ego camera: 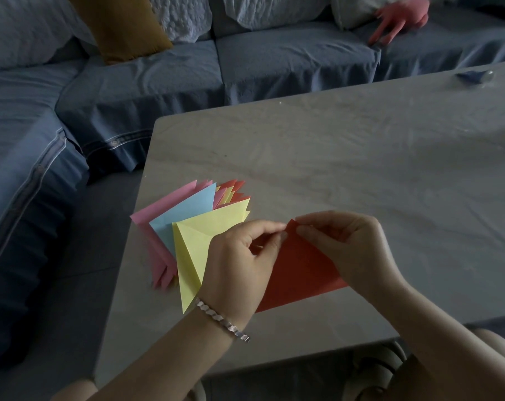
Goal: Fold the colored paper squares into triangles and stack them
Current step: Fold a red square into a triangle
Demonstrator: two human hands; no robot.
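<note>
A red paper (297, 270), folded into a triangle shape, is held just above the grey table (346, 157). My left hand (239, 264) and my right hand (349, 250) both pinch its top corner between thumb and fingers. To the left lies a fanned stack of folded triangles (193, 227): a yellow one on top, then light blue, pink and red ones beneath. My left hand covers the stack's right edge.
A blue sofa (158, 82) wraps round the table's far and left sides, with a mustard cushion (121, 24) and a pink toy (398, 15) on it. A small blue object (474, 76) lies at the table's far right. The table's left edge runs close to the stack.
</note>
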